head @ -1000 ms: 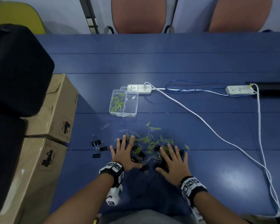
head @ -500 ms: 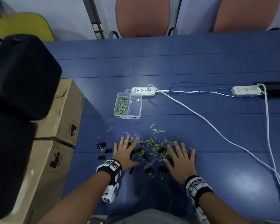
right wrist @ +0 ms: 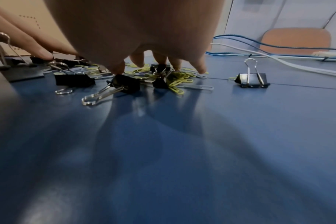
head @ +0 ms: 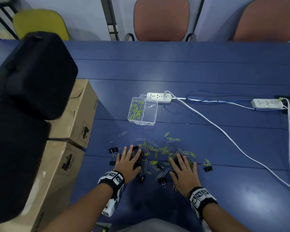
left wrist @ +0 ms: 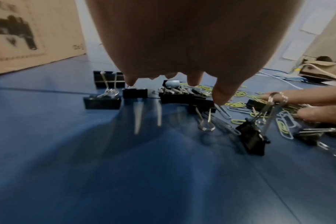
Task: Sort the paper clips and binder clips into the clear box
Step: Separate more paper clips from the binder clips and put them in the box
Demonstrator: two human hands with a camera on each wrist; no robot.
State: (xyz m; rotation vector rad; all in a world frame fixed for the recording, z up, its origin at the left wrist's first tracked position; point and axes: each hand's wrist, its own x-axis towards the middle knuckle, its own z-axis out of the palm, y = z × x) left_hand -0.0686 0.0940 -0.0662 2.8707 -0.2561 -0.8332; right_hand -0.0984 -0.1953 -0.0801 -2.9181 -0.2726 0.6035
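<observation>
A loose pile of green and silver paper clips mixed with black binder clips lies on the blue table. My left hand rests on the pile's left side with fingers spread, fingertips touching binder clips. On the right side my right hand lies the same way, fingertips down among the clips. Neither hand grips anything. The clear box stands farther back; its left compartment holds paper clips, the right one looks empty.
Stacked cardboard boxes and a black bag crowd the left edge. Two white power strips lie behind the box, with a white cable running down the right. One binder clip stands alone right of my hand.
Both hands stay spread on the pile. The right hand has slid slightly left and toward me, uncovering a binder clip at its right. The head view has tilted.
</observation>
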